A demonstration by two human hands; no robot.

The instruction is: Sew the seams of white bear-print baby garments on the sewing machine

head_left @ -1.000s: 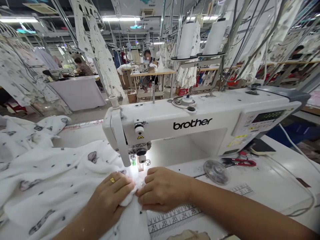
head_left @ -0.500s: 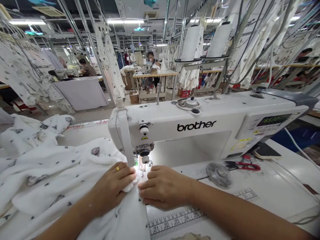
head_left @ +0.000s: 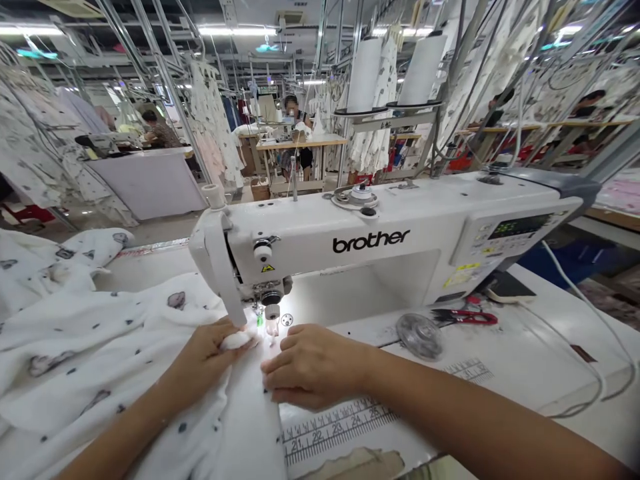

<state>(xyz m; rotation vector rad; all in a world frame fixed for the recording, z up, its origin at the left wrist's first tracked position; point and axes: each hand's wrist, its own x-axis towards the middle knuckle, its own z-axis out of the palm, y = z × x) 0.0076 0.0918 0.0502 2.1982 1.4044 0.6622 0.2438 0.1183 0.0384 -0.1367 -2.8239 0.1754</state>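
White fabric with grey and dark printed motifs [head_left: 135, 340] spreads over the left side of the table and runs up to the needle area of a white sewing machine [head_left: 310, 233]. My left hand [head_left: 203, 357] is closed on a bunched fold of this fabric, just left of the lit presser foot. Close to the right of the foot, my right hand [head_left: 315, 365] has its fingers curled together on the fabric's right edge. The fingertips of that hand and the cloth under them are partly hidden.
Red-handled thread snips [head_left: 470, 317] and a clear round disc [head_left: 420, 335] lie right of my hands. A printed ruler scale [head_left: 340, 427] runs along the tabletop. Thread cones [head_left: 364, 75] stand behind the machine. Co-workers sit at tables farther back, among hanging garments.
My left hand has shifted back a little from the foot and now grips a raised fold. The right hand stays on the fabric edge. The view has turned slightly right.
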